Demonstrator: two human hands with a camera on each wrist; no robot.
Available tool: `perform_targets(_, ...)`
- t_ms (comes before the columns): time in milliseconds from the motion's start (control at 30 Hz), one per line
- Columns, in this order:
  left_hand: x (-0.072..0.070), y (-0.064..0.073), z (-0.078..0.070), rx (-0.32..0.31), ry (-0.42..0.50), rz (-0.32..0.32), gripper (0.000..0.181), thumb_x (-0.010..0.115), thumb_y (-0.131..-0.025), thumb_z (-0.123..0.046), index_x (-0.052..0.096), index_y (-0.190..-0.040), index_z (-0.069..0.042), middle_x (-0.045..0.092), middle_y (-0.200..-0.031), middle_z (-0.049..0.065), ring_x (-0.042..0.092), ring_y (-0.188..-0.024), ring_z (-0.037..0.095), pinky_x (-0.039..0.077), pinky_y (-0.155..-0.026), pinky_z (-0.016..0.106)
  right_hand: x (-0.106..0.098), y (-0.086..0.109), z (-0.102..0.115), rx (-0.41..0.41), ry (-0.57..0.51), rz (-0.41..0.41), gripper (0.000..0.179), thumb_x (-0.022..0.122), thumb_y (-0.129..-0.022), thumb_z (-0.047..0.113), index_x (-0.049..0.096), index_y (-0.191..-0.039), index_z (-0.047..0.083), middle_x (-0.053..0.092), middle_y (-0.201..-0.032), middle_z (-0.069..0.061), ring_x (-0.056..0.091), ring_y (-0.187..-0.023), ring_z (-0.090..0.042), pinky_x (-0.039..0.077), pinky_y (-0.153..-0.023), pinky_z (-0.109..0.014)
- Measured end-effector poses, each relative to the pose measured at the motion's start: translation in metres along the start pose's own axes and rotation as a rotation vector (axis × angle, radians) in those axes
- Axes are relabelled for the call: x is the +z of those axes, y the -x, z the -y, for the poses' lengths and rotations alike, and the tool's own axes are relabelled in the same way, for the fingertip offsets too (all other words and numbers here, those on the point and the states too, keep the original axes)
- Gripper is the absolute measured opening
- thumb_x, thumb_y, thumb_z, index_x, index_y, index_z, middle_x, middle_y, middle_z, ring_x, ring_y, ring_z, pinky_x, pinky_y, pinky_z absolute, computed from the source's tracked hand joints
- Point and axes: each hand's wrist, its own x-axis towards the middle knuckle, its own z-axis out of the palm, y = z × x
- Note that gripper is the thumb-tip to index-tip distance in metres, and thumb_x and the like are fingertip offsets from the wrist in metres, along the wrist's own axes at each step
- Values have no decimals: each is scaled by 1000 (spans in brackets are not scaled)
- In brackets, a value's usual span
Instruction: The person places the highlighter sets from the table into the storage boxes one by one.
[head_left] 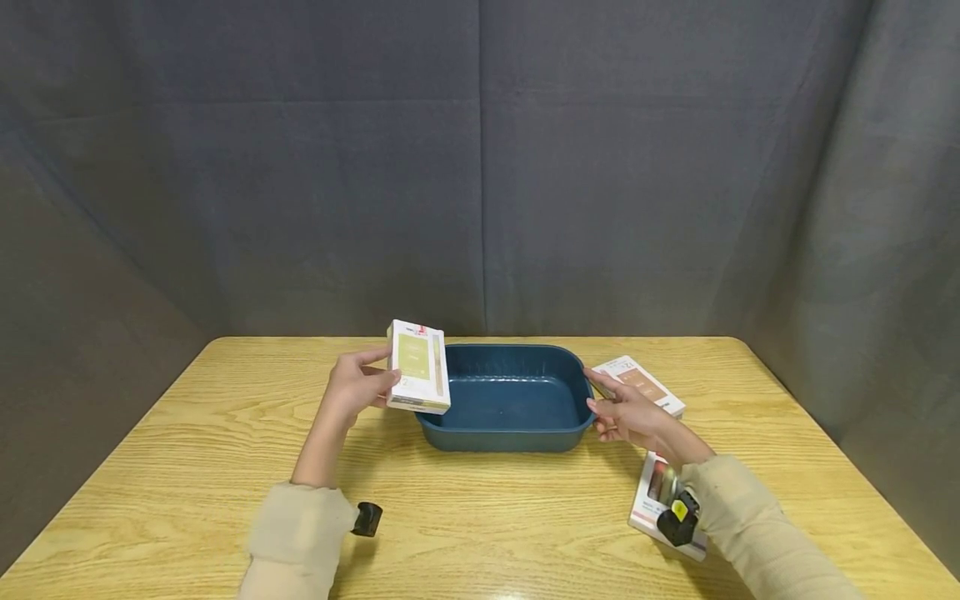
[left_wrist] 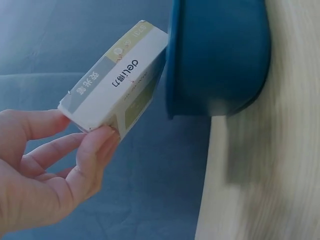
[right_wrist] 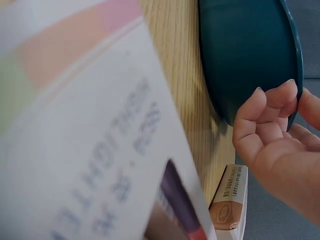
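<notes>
My left hand (head_left: 358, 385) holds a white highlighter box (head_left: 417, 367) with a yellow-green panel, pinching its left side between thumb and fingers. The box is tilted and overlaps the left rim of a dark blue plastic basin (head_left: 506, 442). In the left wrist view, lettering shows on the end of the box (left_wrist: 117, 77), close beside the basin wall (left_wrist: 220, 55). At the basin's right end, my right hand (head_left: 630, 417) pinches the rim, with curled fingers (right_wrist: 250, 112) against the outer wall.
A white box with an orange-brown panel (head_left: 645, 385) lies behind my right hand. Another white box, with a window showing highlighters (head_left: 645, 512), lies under my right wrist. The wooden table (head_left: 465, 517) ends at a grey curtain (head_left: 480, 208).
</notes>
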Motion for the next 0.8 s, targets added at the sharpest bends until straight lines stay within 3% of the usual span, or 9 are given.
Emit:
perform_targets(367,19,-7,5,-23,-30,1,43,61,-81,0,52,-122,4,62,-86,20,53,-54,12,48,-49,29,1,1,-1,13,-3,-11,63,41,-96,10,2,-145,13,33,-105,-16,44,-61,-14,42,-62,-31)
perform_targets(667,35,-10,2,11,-152,4,41,65,-79,-3,56,-118,4,63,-82,18,55,-53,13,45,-45,24,-1,0,0,12,2,2,62,40,-96,11,1,-145,14,42,-79,-6,45,-60,-13,43,-62,-31)
perform_targets(800,40,-12,1,23,-211,-7,40,66,-78,-4,58,-116,5,63,-84,19,54,-51,12,44,-43,22,-1,0,1,15,0,0,63,42,-96,12,2,-145,14,43,-76,-4,45,-60,-13,43,-61,-31)
